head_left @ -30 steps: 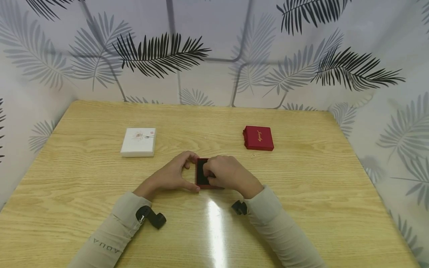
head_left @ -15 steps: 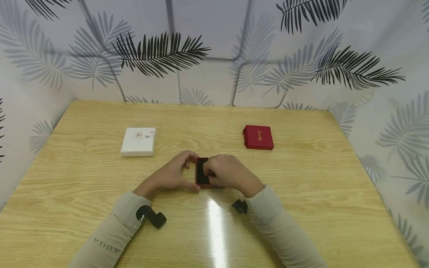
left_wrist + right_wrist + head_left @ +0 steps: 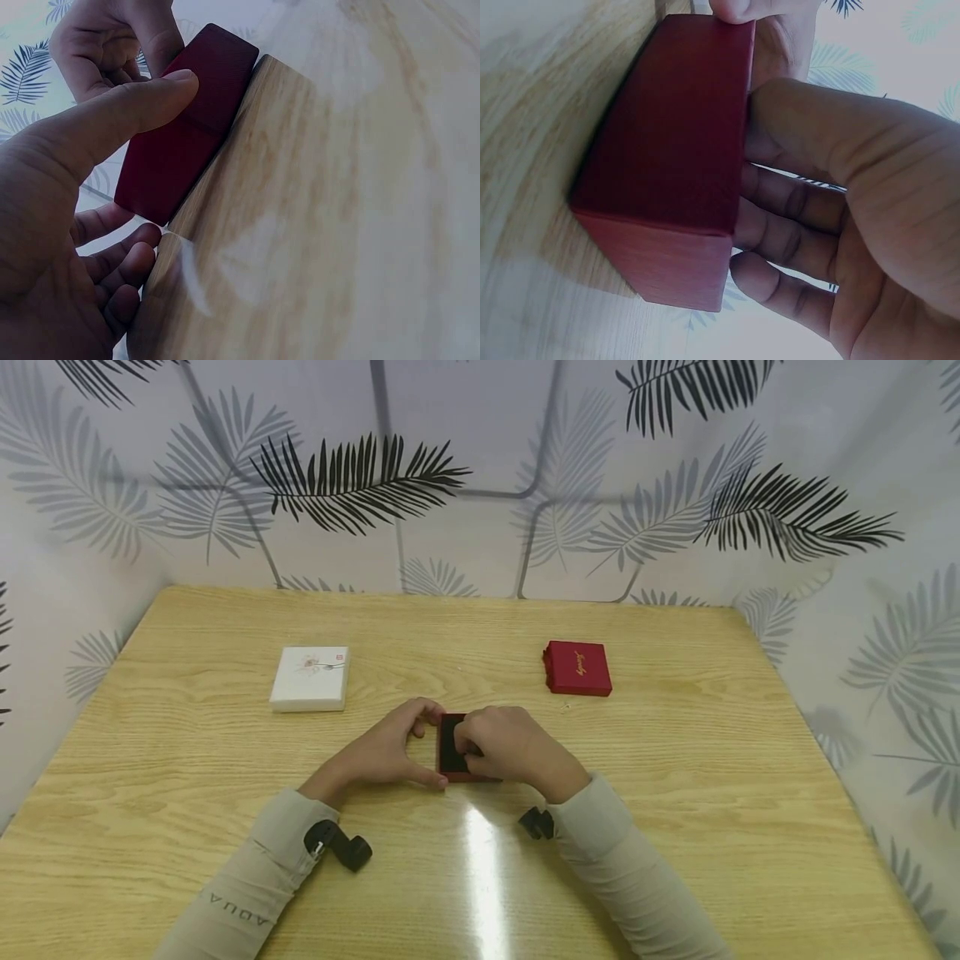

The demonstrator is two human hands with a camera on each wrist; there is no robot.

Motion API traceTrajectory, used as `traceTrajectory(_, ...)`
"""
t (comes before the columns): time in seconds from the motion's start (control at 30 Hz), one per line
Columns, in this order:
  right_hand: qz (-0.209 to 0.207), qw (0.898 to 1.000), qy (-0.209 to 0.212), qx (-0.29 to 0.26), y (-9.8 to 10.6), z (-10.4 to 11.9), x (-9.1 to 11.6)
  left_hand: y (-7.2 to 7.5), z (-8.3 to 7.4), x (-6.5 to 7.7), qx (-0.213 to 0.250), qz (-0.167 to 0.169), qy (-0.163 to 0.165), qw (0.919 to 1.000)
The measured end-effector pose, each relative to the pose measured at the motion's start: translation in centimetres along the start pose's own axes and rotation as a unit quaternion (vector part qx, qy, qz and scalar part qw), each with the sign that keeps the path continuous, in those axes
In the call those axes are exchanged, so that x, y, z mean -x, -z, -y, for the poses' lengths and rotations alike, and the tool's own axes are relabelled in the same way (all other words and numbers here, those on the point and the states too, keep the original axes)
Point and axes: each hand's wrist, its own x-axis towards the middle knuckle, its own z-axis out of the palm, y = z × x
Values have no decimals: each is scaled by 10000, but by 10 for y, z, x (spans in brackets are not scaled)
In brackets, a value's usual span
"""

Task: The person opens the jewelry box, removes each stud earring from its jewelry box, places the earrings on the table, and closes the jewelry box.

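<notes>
A small red box [image 3: 447,777] with a black inside sits lidless on the wooden table between both hands. My left hand [image 3: 384,746] holds its left end, the thumb on the near side and the fingers round the far corner. In the left wrist view, that thumb [image 3: 161,97] presses the red side wall. Over the box's right part is my right hand [image 3: 510,747], its fingers bent down into the opening. The right wrist view shows the thumb [image 3: 802,124] passing over the rim. The right fingertips, and anything between them, are hidden by the box wall.
A white square box [image 3: 310,679] with a flower print lies at the back left of the table. At the back right lies a flat red box [image 3: 581,669] with gold lettering. Behind the table [image 3: 675,827] hangs a leaf-patterned curtain [image 3: 465,543].
</notes>
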Motion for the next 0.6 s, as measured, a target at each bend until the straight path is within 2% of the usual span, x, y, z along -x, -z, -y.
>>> traceTrajectory(0.6,-102,9999,-68,-80,4,-1,2,0,-1,0,13,-20,-6,10000)
